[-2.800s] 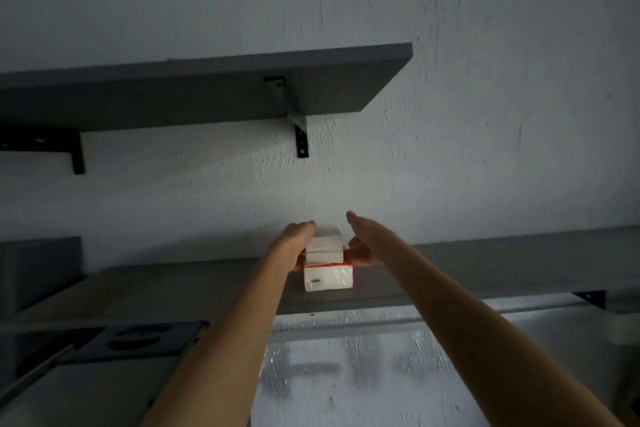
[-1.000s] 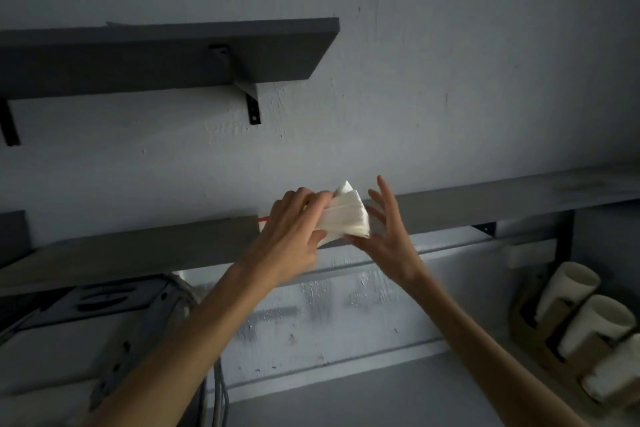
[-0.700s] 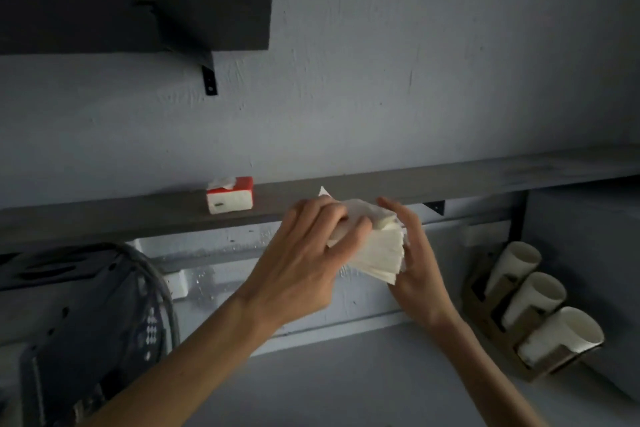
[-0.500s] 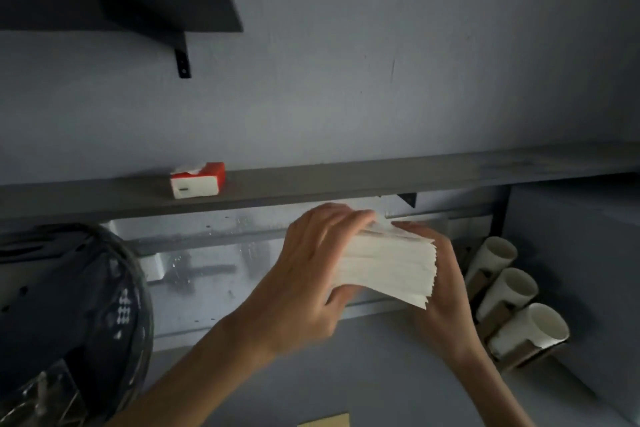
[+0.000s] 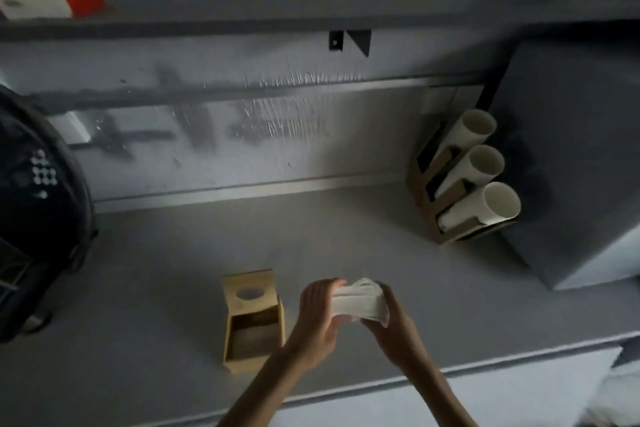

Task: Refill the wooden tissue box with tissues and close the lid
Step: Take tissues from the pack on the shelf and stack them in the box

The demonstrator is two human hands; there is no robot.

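The tissue stack [image 5: 360, 300], previously up at shelf height, had come down over the counter [image 5: 450, 288], clamped between left hand [image 5: 320, 312] and right hand [image 5: 393, 321]. The wooden tissue box [image 5: 252, 322] stood just left, lid [image 5: 250, 291] open, apparently empty; insertion appeared next.

Grey counter [image 5: 346, 229] w/ open wooden tissue box [image 5: 254, 319], cup rack [image 5: 450, 191].
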